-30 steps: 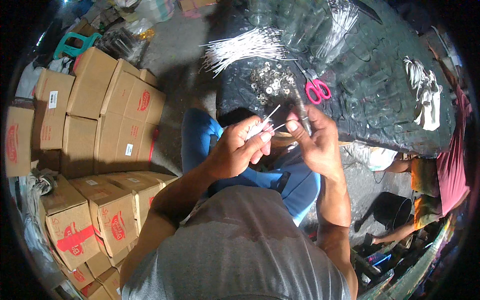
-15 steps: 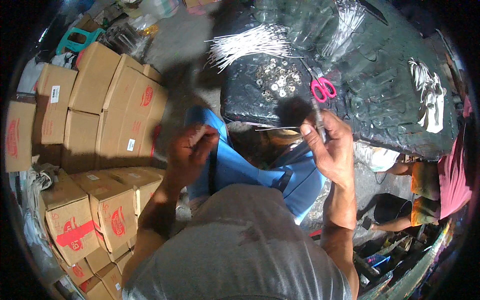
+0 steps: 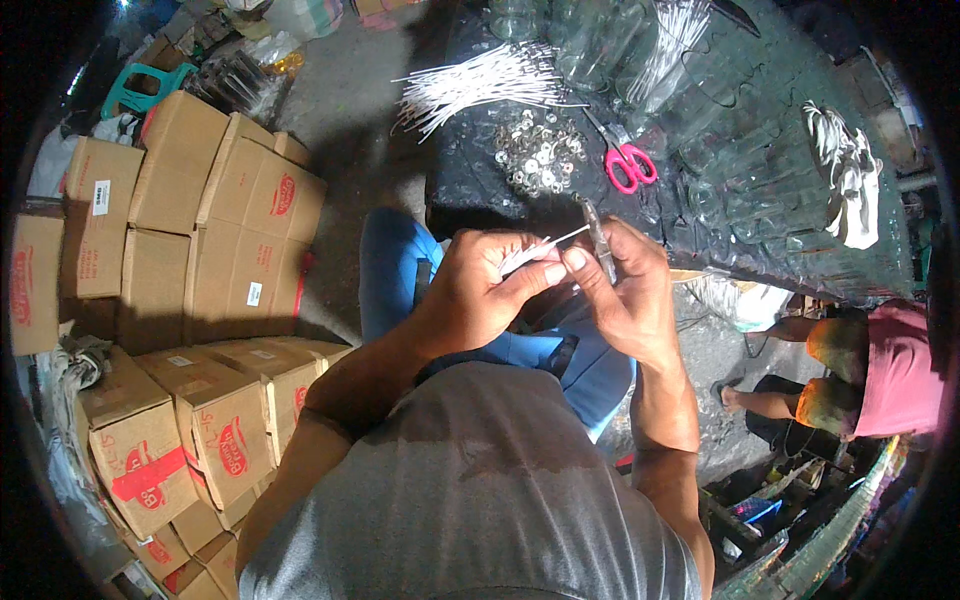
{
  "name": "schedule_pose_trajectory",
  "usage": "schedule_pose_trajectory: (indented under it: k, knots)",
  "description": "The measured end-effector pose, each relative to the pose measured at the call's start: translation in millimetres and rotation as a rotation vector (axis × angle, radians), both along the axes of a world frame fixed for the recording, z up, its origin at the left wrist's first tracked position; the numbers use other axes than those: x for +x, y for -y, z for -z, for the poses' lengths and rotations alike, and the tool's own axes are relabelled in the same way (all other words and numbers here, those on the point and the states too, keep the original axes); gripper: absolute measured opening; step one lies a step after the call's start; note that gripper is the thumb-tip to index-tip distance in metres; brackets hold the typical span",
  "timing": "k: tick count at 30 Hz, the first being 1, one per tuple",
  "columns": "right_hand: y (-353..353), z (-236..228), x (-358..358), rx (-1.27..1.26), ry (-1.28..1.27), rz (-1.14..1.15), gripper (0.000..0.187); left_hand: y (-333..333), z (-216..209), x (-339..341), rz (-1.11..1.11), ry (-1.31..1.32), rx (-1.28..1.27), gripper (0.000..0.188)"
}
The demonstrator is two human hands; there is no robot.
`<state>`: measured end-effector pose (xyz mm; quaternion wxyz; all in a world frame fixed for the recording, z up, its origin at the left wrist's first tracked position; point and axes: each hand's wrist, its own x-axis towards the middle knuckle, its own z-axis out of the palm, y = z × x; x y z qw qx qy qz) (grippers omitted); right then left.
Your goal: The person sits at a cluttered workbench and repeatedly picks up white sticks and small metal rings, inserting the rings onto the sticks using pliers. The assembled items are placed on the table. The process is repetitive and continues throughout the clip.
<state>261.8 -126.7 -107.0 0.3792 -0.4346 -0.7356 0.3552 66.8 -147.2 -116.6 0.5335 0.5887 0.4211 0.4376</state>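
My left hand (image 3: 475, 290) is closed on a few thin white wicks (image 3: 515, 260), thumb pressing on them. Fingers of my right hand (image 3: 635, 295) are wrapped round a slim grey metal tool (image 3: 597, 238), its kind unclear, which points up and away. One wick reaches from the left hand toward this tool, and the two hands almost meet above my lap. Just beyond them on the dark table (image 3: 470, 200) lies a heap of small round metal discs (image 3: 540, 155). A bundle of white wicks (image 3: 490, 85) rests behind the discs. Pink-handled scissors (image 3: 628, 165) are to their right.
Clear glass jars (image 3: 715, 170) cover much of the table's right side. More wicks (image 3: 675, 45) and a white cloth (image 3: 845, 180) lie there too. Cardboard boxes (image 3: 240, 230) are stacked at my left. At the right is another person (image 3: 870, 370) in pink.
My left hand has moved right and up to meet the right hand, and white wicks now show in it. My right hand, still holding the tool, has shifted slightly left.
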Motion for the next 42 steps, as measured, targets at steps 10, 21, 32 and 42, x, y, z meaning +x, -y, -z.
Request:
schedule_pose_trajectory:
  k: [10,21,32,42]
  knots:
    - [-1,19,-7,-0.41,-0.488,0.039,0.011,-4,12,-5,-0.068,0.073,-0.087,0.018]
    - [-1,27,-14,-0.479,-0.659,0.02,0.009,-5,5,-7,0.011,0.116,-0.153,0.015]
    - [7,29,-23,-0.407,-0.643,0.01,0.007,-1,4,-8,0.009,0.207,-0.26,0.02]
    - [12,29,-22,-0.316,-0.46,0.109,0.01,-2,3,-10,0.008,0.152,-0.238,0.02]
